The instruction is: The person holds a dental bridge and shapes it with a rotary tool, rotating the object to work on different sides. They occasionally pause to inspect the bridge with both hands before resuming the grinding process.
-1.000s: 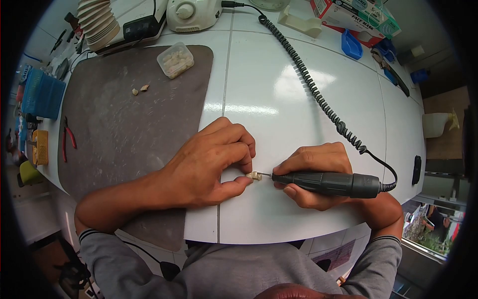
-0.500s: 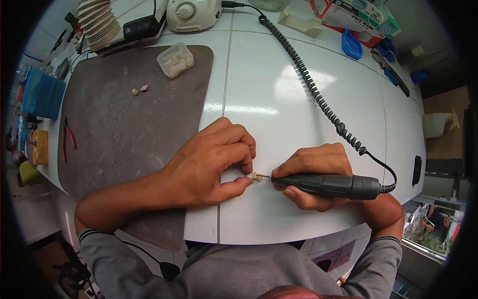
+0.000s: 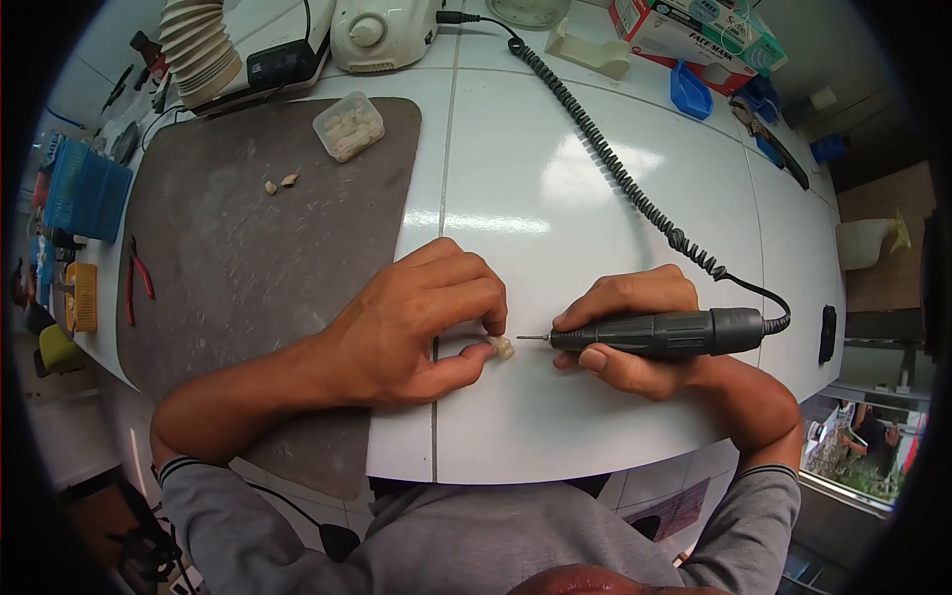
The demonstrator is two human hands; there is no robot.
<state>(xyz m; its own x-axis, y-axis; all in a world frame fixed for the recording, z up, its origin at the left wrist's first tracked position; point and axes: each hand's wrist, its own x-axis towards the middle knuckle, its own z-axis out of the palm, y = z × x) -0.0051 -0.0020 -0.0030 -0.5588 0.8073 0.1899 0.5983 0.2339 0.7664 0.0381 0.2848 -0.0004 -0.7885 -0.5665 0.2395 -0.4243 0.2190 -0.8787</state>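
My left hand (image 3: 431,322) pinches a small cream-coloured, lumpy piece (image 3: 504,348) between thumb and fingertips, above the white tabletop. In my right hand (image 3: 635,367) lies a black rotary tool handpiece (image 3: 664,335), held like a pen. Its thin metal bit (image 3: 533,338) points left at the piece, with a small gap between them. A coiled black cord (image 3: 635,188) runs from the handpiece's rear up to the white control box (image 3: 382,35).
A grey mat (image 3: 258,248) carries a clear tub (image 3: 349,127) of cream pieces, two loose pieces (image 3: 280,184) and red-handled pliers (image 3: 139,273). A ribbed hose (image 3: 198,50), face mask box (image 3: 684,40), blue tray (image 3: 690,91) and blue basket (image 3: 87,188) stand around the edges.
The handpiece has drawn back up and to the right, so its bit has come off the piece. My left fingers have turned the piece slightly. The view has shifted a little.
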